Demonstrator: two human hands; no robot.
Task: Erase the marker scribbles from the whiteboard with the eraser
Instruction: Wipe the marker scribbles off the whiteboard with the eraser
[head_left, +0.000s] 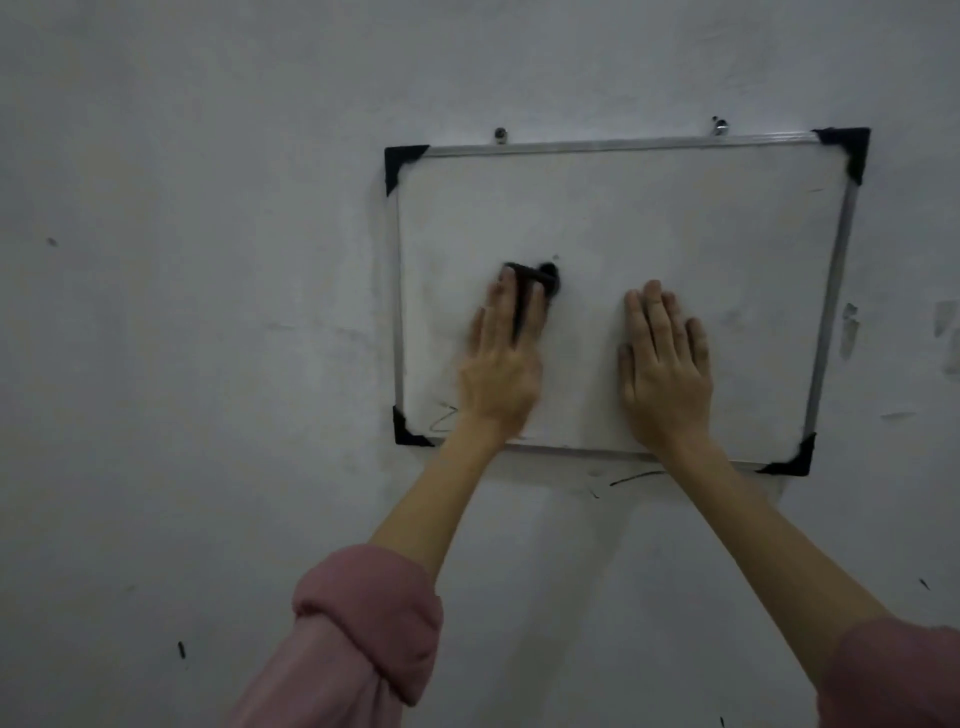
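A small whiteboard (675, 234) with a metal frame and black corner caps hangs on a grey wall. My left hand (501, 358) presses a dark eraser (535, 278) flat against the board's left-middle area, fingers straight over it; the hand is blurred. A faint marker scribble (441, 418) shows at the board's lower left corner, just left of my left wrist. My right hand (665, 364) lies flat on the board's lower middle, fingers straight and together, holding nothing. Most of the board's surface looks white with faint smudges.
Two hooks (500, 134) (719, 126) hold the board's top edge on the wall (208, 260). Black marker strokes (636, 477) sit on the wall just below the board. Small dark marks and chipped patches (849, 330) dot the wall around it.
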